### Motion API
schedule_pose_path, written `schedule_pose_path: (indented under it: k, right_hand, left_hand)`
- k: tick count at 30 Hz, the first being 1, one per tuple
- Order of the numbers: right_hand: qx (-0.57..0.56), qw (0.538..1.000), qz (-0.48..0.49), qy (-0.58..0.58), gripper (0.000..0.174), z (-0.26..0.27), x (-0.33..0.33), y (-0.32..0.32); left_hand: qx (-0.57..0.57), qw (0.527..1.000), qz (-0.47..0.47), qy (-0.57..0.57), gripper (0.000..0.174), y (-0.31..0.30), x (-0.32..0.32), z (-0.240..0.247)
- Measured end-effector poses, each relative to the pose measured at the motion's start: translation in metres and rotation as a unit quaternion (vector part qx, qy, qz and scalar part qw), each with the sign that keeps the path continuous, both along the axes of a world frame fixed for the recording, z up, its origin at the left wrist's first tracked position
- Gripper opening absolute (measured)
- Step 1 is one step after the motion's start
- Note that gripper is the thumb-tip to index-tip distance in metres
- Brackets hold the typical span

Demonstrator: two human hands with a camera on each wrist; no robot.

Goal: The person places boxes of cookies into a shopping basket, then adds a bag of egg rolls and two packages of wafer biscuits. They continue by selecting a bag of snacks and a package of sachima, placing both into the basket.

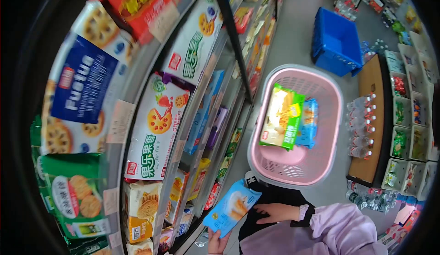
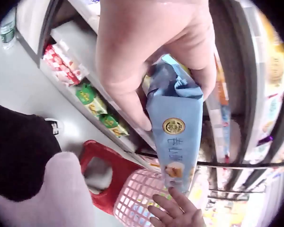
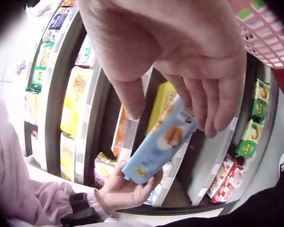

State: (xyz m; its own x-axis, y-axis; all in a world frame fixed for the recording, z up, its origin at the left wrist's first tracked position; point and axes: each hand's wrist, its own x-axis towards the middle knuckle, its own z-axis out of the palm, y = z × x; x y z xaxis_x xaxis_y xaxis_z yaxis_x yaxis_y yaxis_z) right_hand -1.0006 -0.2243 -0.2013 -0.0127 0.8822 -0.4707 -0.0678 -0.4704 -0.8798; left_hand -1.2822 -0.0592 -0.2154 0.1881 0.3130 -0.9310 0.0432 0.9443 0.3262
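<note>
My left hand (image 1: 217,243) grips one end of a light-blue biscuit packet (image 1: 233,207) with pictures of golden biscuits. In the left wrist view the fingers and thumb of the left hand (image 2: 154,52) close round the packet's crimped end (image 2: 175,127). Close to the packet's other end is my right hand (image 1: 276,213), its fingers loosely spread. The right wrist view has the right hand (image 3: 180,56) over that end, fingers overlapping it, while the left hand (image 3: 132,191) holds the lower end of the packet (image 3: 161,146) from below.
A pink basket (image 1: 337,117) stands ahead, holding a green-and-yellow biscuit packet (image 1: 283,117) and a blue packet (image 1: 308,122). Shelves of biscuits such as a large white pack (image 1: 158,126) line the left. Beyond are a blue crate (image 1: 337,39) and bottles (image 1: 360,126) along a wooden-sided display (image 1: 366,158).
</note>
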Motion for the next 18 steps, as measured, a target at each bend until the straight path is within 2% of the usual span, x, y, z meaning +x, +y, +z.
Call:
schedule_pose_path:
  k: [1, 2, 3, 4, 6, 8, 9, 12, 14, 15, 17, 18]
  right_hand:
    - [0.021, 1.000, 0.021, 0.006, 0.078, 0.014, 0.003, 0.000]
    - [0.012, 0.999, 0.051, -0.005, 0.068, 0.030, 0.008, -0.001]
    - [0.010, 0.999, 0.037, 0.026, 0.067, 0.046, 0.012, -0.003]
    - [0.010, 0.998, 0.023, 0.055, 0.066, 0.060, 0.017, -0.005]
    - [0.039, 0.992, -0.059, 0.101, 0.066, 0.086, 0.027, -0.015]
    - [0.092, 0.974, -0.177, 0.103, 0.072, 0.111, 0.035, -0.024]
    - [0.083, 0.966, -0.222, 0.105, 0.075, 0.119, 0.040, -0.028]
    - [0.210, 0.875, -0.420, 0.118, 0.070, 0.148, 0.057, -0.036]
    - [0.159, 0.851, -0.495, 0.079, 0.065, 0.154, 0.076, -0.052]
    - [0.211, 0.805, -0.551, 0.060, 0.062, 0.146, 0.086, -0.054]
    - [0.206, 0.769, -0.604, 0.039, 0.061, 0.136, 0.107, -0.069]
    - [0.208, 0.754, -0.623, 0.013, 0.062, 0.129, 0.117, -0.077]
  left_hand:
    - [0.051, 0.997, -0.057, -0.003, 0.042, 0.002, 0.000, 0.014]
    - [0.102, 0.988, -0.112, -0.004, 0.042, 0.002, -0.002, 0.029]
    - [0.155, 0.974, -0.165, -0.006, 0.042, 0.000, -0.003, 0.044]
    - [0.180, 0.966, -0.164, -0.086, 0.050, 0.000, 0.019, 0.067]
    - [0.226, 0.931, -0.155, -0.241, 0.071, 0.003, 0.091, 0.117]
    - [0.229, 0.919, -0.152, -0.281, 0.072, 0.000, 0.118, 0.129]
    - [0.236, 0.914, -0.166, -0.284, 0.075, -0.005, 0.142, 0.142]
    - [0.251, 0.876, -0.239, -0.335, 0.072, -0.027, 0.199, 0.146]
    - [0.261, 0.848, -0.275, -0.371, 0.068, -0.047, 0.237, 0.139]
    - [0.263, 0.837, -0.293, -0.381, 0.066, -0.057, 0.255, 0.133]
    - [0.261, 0.826, -0.297, -0.402, 0.062, -0.082, 0.289, 0.132]
    - [0.212, 0.837, -0.288, -0.415, 0.060, -0.093, 0.304, 0.130]
